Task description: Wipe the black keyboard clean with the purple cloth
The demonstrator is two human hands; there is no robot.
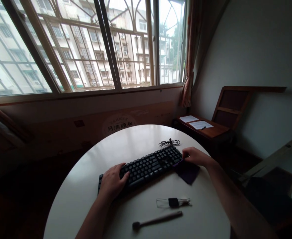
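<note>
A black keyboard (146, 167) lies at a slant across the round white table (86, 189). Over its left end rests my left hand (114, 179), fingers at the far edge and thumb on the keys, holding the keyboard. My right hand (192, 156) is closed on a dark purple cloth (187, 171) at the keyboard's right end. Part of the cloth touches that end and the rest hangs onto the tabletop. Nearer to me lie a wire keycap puller (173, 202) with a black grip and a slim brush (158, 219) with a dark head.
Behind the keyboard's right end lies its coiled cable (169, 142). A wooden chair (225, 127) beyond the table holds paper sheets (201, 124) and a pen. A barred window (136, 59) fills the far wall, with a curtain (189, 66) at its right.
</note>
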